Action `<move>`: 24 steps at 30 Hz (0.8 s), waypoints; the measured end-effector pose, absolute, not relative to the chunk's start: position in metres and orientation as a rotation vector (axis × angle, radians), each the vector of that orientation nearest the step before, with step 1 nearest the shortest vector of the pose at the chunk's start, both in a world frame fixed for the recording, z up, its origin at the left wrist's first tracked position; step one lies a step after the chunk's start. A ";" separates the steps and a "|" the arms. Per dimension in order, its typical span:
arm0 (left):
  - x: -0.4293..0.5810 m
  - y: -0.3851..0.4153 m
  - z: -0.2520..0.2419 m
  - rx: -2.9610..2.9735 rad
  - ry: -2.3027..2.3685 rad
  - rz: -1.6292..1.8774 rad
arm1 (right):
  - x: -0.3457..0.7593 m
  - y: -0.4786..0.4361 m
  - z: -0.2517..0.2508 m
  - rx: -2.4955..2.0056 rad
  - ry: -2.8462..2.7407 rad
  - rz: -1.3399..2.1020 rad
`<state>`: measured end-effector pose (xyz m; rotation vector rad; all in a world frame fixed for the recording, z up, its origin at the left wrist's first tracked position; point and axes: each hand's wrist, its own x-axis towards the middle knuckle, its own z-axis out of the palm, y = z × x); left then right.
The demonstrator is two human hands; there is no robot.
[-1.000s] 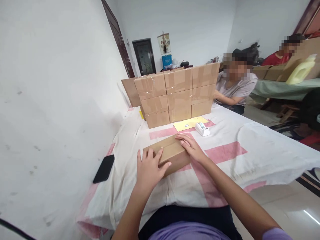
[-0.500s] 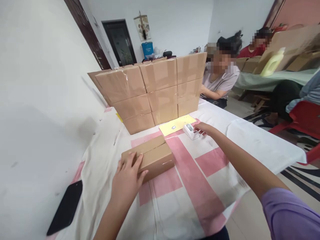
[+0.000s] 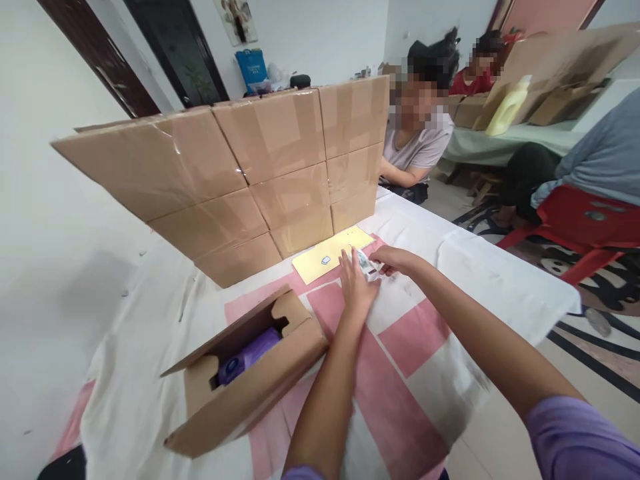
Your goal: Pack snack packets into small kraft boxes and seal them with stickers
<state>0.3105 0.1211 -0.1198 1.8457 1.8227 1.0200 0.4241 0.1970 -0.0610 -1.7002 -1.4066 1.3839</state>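
On the cloth-covered table, a small white tape dispenser point(image 3: 368, 268) sits between my hands. My left hand point(image 3: 356, 283) is around its near left side, fingers forward and thumb apart, steadying it. At the dispenser's right end my right hand point(image 3: 393, 260) has its fingers curled into a pinch; whatever is between them is too small to make out. Nearer on the left lies a cardboard box point(image 3: 280, 370), its lid raised and a purple package point(image 3: 250, 355) inside. A yellow card point(image 3: 320, 259) with a small drawing lies just behind the dispenser.
A wall of stacked, taped cardboard boxes point(image 3: 280, 157) stands at the back of the table point(image 3: 415, 227). Beyond it sits a person in a light top point(image 3: 425, 140). A red chair point(image 3: 590, 220) is at the right. A dark object point(image 3: 65, 463) lies at the lower left.
My left hand has left the box and moved right to the tape dispenser. The box lid has opened, showing the purple package. My right hand stays by the dispenser; the view has shifted.
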 end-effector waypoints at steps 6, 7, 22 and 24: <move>0.302 0.143 -0.140 1.855 1.797 1.061 | 0.442 0.170 -0.067 -1.602 -1.406 1.517; 0.302 0.141 -0.141 1.857 1.801 1.068 | 0.444 0.163 -0.070 -1.559 -1.398 1.503; 0.303 0.143 -0.143 1.871 1.808 1.078 | 0.450 0.125 -0.107 -1.355 -1.429 1.334; 0.301 0.142 -0.141 1.863 1.791 1.062 | 0.451 0.125 -0.113 -1.387 -1.434 1.345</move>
